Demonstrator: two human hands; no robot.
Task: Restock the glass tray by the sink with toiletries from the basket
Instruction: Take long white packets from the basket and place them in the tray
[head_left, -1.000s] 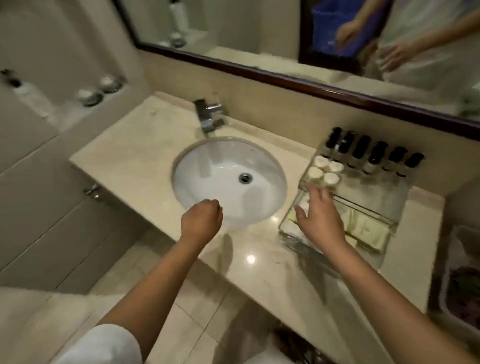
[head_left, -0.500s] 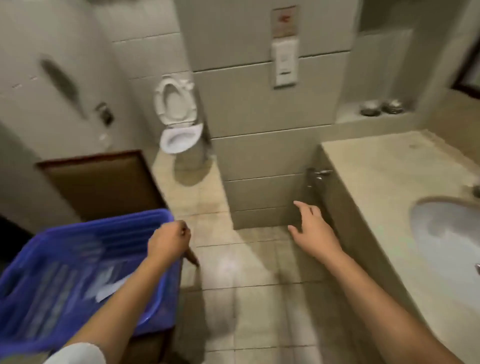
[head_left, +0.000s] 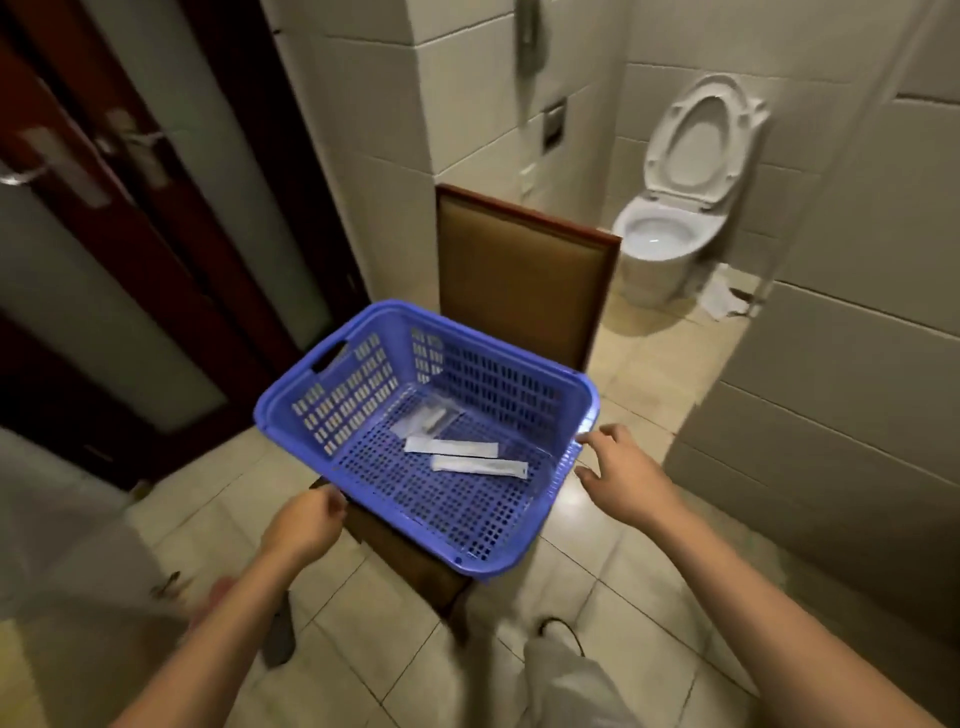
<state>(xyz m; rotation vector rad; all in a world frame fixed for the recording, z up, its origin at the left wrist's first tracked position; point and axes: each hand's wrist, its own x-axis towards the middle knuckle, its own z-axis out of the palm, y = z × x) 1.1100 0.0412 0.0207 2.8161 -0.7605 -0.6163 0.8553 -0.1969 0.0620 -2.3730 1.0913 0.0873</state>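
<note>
Basket: sat on the chair seat.
Sachets: two white ones lay on its floor.
Left hand: curled beside the near corner; grasp could not be told.
Right hand: fingers spread wide, at the right rim.

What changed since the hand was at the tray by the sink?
The person turned from the sink to the blue basket on the chair. The right hand left the glass tray and now reaches, fingers spread, at the basket's right rim. The left hand moved to its near-left edge. Same as before: left hand curled, both hands empty. The white packets are not yet taken.
</note>
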